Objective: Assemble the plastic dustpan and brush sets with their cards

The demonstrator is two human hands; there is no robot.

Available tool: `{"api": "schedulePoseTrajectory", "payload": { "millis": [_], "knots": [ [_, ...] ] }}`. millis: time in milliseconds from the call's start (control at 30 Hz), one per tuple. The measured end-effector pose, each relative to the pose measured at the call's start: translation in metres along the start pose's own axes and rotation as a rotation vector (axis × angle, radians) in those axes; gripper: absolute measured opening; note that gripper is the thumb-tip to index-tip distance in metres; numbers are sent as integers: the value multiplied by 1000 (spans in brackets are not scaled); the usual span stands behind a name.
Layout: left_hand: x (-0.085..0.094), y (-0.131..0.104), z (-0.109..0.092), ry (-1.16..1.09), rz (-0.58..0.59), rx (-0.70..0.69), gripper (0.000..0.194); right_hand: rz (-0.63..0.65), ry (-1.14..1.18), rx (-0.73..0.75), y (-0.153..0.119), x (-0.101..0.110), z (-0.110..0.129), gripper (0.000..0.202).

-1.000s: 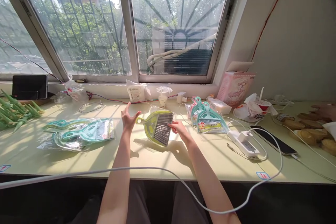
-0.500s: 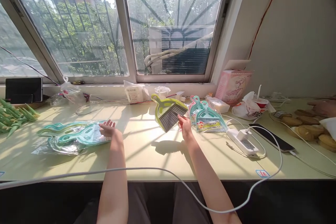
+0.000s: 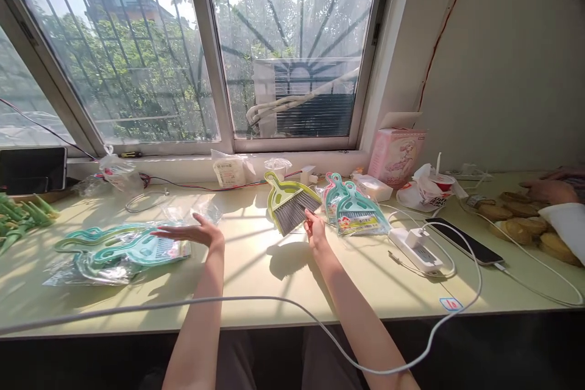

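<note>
My right hand (image 3: 315, 228) pinches the lower right edge of a small brush and dustpan set, a grey-bristled brush (image 3: 295, 210) lying in a lime-green dustpan (image 3: 274, 195), raised above the table. My left hand (image 3: 198, 233) is spread with its palm up, holding nothing, beside a pile of teal dustpan sets (image 3: 132, 248) in clear plastic on the left. Behind my right hand, to the right, lie more wrapped sets, a teal one (image 3: 359, 213) in front and a pink-edged one partly hidden behind it.
A white power strip (image 3: 414, 251) and a black phone (image 3: 464, 241) lie at the right. A white cable (image 3: 256, 298) crosses in front of my forearms. Behind stand a pink box (image 3: 395, 155) and a plastic bag (image 3: 228, 170). Another person's hand (image 3: 551, 189) is at the far right.
My left hand has lifted off the teal pile, moved slightly right and opened out flat, palm up. My right hand still holds the green set. The view has shifted slightly.
</note>
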State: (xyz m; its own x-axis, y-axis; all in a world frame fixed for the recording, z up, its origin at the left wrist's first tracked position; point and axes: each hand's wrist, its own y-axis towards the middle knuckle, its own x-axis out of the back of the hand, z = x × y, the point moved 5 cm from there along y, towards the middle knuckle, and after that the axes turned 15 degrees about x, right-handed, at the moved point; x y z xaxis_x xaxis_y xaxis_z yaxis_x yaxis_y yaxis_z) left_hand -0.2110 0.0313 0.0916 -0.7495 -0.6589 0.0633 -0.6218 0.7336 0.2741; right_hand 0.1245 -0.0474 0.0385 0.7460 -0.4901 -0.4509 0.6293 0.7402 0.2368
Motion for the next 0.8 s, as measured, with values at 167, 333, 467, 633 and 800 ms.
{"api": "schedulePoseTrajectory", "payload": {
  "millis": [167, 333, 467, 633, 800],
  "knots": [
    [-68, -50, -8, -219, 628, 91, 77, 14, 60, 0, -4, -6, -8, 61],
    [-116, -90, 11, -298, 1082, 414, 77, 203, -126, -56, -4, -12, -20, 58],
    [-97, -69, 11, -250, 752, 160, 67, 383, -476, 43, -5, -14, -14, 52],
    [-72, -84, 1, -66, 555, -254, 67, 266, -562, 495, -17, -24, 20, 30],
    [-79, -132, -2, -55, 897, -377, 54, 178, -427, 427, -28, -30, 31, 28]
  ]
}}
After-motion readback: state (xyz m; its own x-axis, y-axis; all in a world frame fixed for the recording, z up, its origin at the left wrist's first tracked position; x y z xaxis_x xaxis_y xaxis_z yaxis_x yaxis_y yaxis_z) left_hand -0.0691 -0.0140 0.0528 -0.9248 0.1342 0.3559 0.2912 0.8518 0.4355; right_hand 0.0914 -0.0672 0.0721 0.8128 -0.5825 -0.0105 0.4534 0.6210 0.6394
